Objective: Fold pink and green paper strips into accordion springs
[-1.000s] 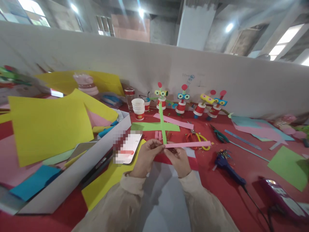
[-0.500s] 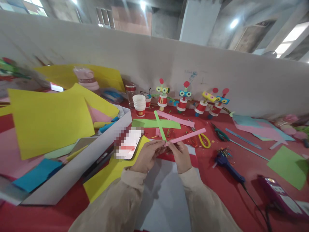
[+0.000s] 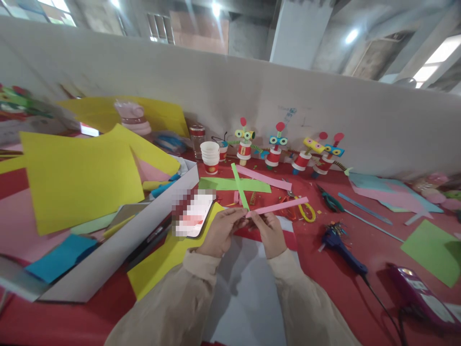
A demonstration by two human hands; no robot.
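My left hand (image 3: 224,231) and my right hand (image 3: 268,231) meet fingertip to fingertip over a pale sheet (image 3: 243,288). Between their pinched fingers are the near ends of a green paper strip (image 3: 240,186) and a pink paper strip (image 3: 283,206). The two strips join at the fingers and spread apart at an angle, green pointing away from me, pink to the right. Fingers hide the joint itself. Just beyond lie a flat green paper piece (image 3: 216,183) and another pink strip (image 3: 264,178).
Left stands a white box (image 3: 118,245) of coloured paper, with a phone (image 3: 196,214) beside it. Stacked paper cups (image 3: 210,157) and several cup figures (image 3: 244,150) line the wall. Yellow-handled scissors (image 3: 307,211), pliers (image 3: 329,199) and a blue glue gun (image 3: 342,247) lie right.
The view has shifted very slightly, so everything sits a little further right. Both hands keep the same pinch on the strips.
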